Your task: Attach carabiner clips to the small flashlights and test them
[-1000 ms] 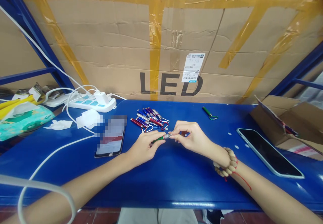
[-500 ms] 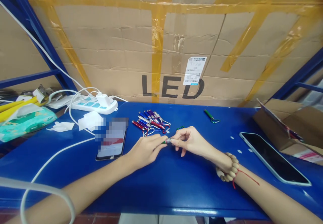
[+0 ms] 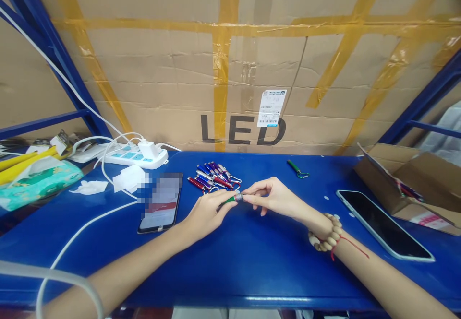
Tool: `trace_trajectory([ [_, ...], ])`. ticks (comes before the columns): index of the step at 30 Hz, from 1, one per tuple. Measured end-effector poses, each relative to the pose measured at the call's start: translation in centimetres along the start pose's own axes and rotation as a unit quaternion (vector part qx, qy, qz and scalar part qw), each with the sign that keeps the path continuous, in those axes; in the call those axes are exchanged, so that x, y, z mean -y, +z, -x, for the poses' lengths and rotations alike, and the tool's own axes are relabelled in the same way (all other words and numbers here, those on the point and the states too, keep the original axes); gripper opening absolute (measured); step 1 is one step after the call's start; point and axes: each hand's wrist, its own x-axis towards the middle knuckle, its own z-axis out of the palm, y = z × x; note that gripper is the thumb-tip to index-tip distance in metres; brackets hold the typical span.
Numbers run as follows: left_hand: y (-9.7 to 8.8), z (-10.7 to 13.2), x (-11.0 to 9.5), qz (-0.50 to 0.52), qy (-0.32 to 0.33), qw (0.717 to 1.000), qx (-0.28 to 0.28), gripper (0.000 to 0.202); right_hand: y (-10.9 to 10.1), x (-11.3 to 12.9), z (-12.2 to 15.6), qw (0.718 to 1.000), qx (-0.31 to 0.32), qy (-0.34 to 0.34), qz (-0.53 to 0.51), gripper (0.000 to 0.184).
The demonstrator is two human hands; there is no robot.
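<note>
My left hand is closed around a small green keychain flashlight, lying slantwise between thumb and fingers. Its silver, ringed end points right, to where the thumb and fingertips of my right hand pinch together. Whether those fingertips grip the flashlight's end or some small part at it is too small to tell. Just behind my left hand lies a pile of similar flashlights in red, blue, purple and silver, with carabiner clips. Another green flashlight with its clip lies alone farther back on the right.
Left on the blue table are a lit phone, white tissue, a power strip and looping white cable. To the right are a dark-screened phone and an open carton. A large cardboard box stands behind.
More of the green barrel shows in my left hand now. A green clip seen by my right fingers earlier is out of sight. The camera view has tilted up slightly.
</note>
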Motion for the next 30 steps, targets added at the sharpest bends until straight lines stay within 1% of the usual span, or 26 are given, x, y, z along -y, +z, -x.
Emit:
trace_trajectory([
  [2,-0.1,-0.2,-0.1,0.017,-0.045,0.999,-0.002,0.023,-0.6,-0.1,-0.1,0.999,-0.021,-0.011,0.029,0.046],
  [4,-0.2,-0.3,-0.3,0.038,-0.104,0.994,-0.002,0.022,-1.5,-0.4,-0.2,0.988,-0.086,-0.054,0.112,0.040],
  [6,-0.4,-0.5,-0.5,0.073,-0.156,0.985,-0.008,0.022,-2.5,-1.0,-0.5,0.953,-0.159,-0.113,0.230,0.029],
  [7,-0.5,-0.5,-0.5,0.098,-0.173,0.980,-0.013,0.021,-3.0,-1.4,-0.6,0.933,-0.179,-0.130,0.283,0.025],
  [8,-0.6,-0.5,-0.5,0.126,-0.186,0.974,-0.020,0.021,-3.4,-1.8,-0.7,0.917,-0.185,-0.135,0.326,0.023],
  [9,-0.5,-0.6,-0.4,0.155,-0.197,0.968,-0.026,0.021,-3.7,-2.2,-0.8,0.909,-0.173,-0.130,0.356,0.023],
  [11,-0.4,-0.6,-0.2,0.213,-0.217,0.952,-0.032,0.021,-4.0,-2.9,-1.0,0.905,-0.120,-0.115,0.392,0.026],
  [14,-0.2,-0.7,0.0,0.291,-0.245,0.924,-0.032,0.021,-3.8,-3.7,-1.3,0.897,-0.043,-0.132,0.420,0.026],
  [17,-0.2,-0.9,-0.2,0.355,-0.267,0.895,-0.029,0.023,-3.4,-3.8,-1.4,0.877,-0.026,-0.151,0.455,0.026],
  [19,-0.3,-1.0,-0.4,0.378,-0.275,0.883,-0.034,0.025,-3.2,-3.6,-1.4,0.868,-0.025,-0.153,0.472,0.023],
  [20,-0.3,-1.0,-0.6,0.384,-0.277,0.880,-0.038,0.026,-3.1,-3.4,-1.3,0.868,-0.027,-0.152,0.473,0.021],
  [22,-0.4,-1.0,-0.7,0.390,-0.280,0.876,-0.044,0.027,-2.9,-3.0,-1.3,0.880,-0.049,-0.157,0.446,0.020],
  [23,-0.4,-1.0,-0.8,0.390,-0.282,0.875,-0.042,0.028,-2.7,-2.8,-1.3,0.895,-0.065,-0.158,0.412,0.019],
  [24,-0.4,-1.0,-0.8,0.388,-0.283,0.876,-0.037,0.028,-2.5,-2.6,-1.3,0.918,-0.079,-0.152,0.359,0.017],
  [26,-0.3,-1.0,-0.8,0.378,-0.283,0.881,-0.021,0.029,-1.7,-2.3,-1.3,0.968,-0.094,-0.118,0.203,0.020],
  [27,-0.2,-0.9,-0.7,0.371,-0.282,0.885,-0.013,0.029,-1.2,-2.1,-1.2,0.985,-0.092,-0.092,0.114,0.025],
  [28,-0.1,-0.8,-0.7,0.363,-0.282,0.888,-0.005,0.028,-0.7,-1.8,-1.2,0.994,-0.087,-0.066,0.031,0.031],
  [30,0.0,-0.7,-0.8,0.345,-0.281,0.895,0.013,0.027,0.5,-1.3,-0.9,0.992,-0.075,-0.030,-0.092,0.042],
])
